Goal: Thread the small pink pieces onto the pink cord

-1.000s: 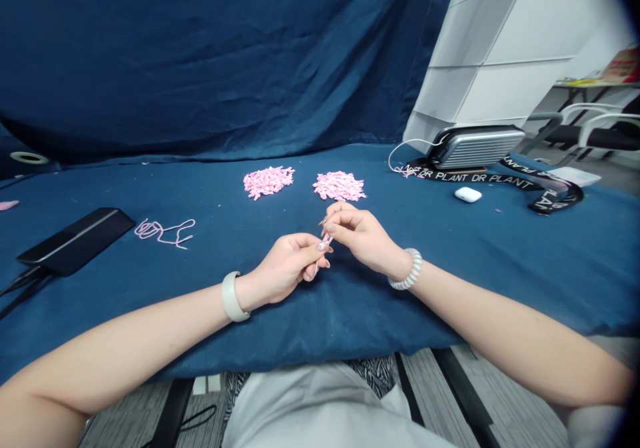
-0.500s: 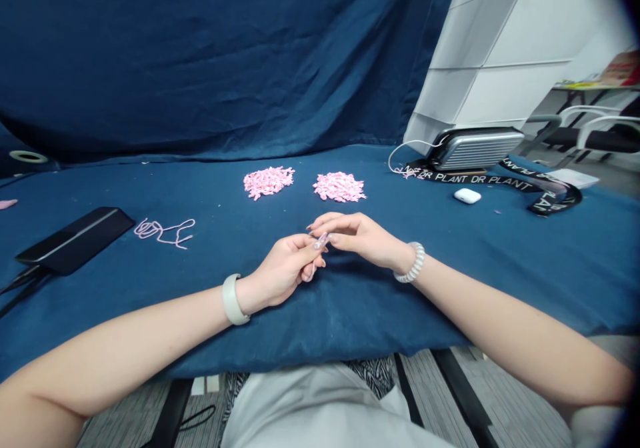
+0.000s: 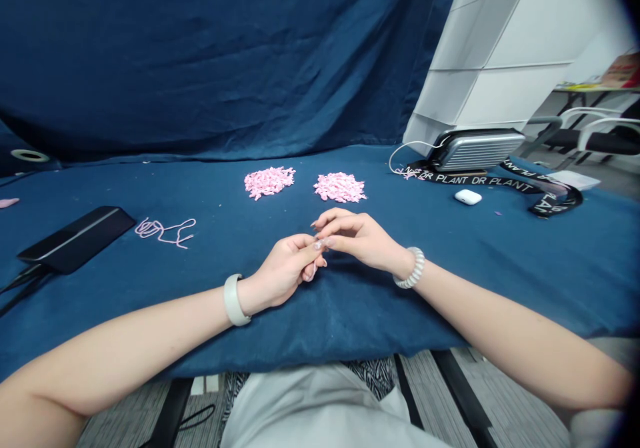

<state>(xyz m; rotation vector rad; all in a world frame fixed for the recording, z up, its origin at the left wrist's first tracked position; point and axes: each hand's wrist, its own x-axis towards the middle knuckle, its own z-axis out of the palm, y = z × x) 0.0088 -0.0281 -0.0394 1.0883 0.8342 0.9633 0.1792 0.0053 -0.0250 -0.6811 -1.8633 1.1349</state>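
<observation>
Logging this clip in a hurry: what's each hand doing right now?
Left hand: closed, pinching a small pink piece.
Right hand: partly closed, fingertips at that piece; whether it grips cannot be told.

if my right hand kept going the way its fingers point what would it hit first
The right hand would likely meet the small pink piece at its fingertips first, then the left hand just behind it, though depth is hard to judge here.
</observation>
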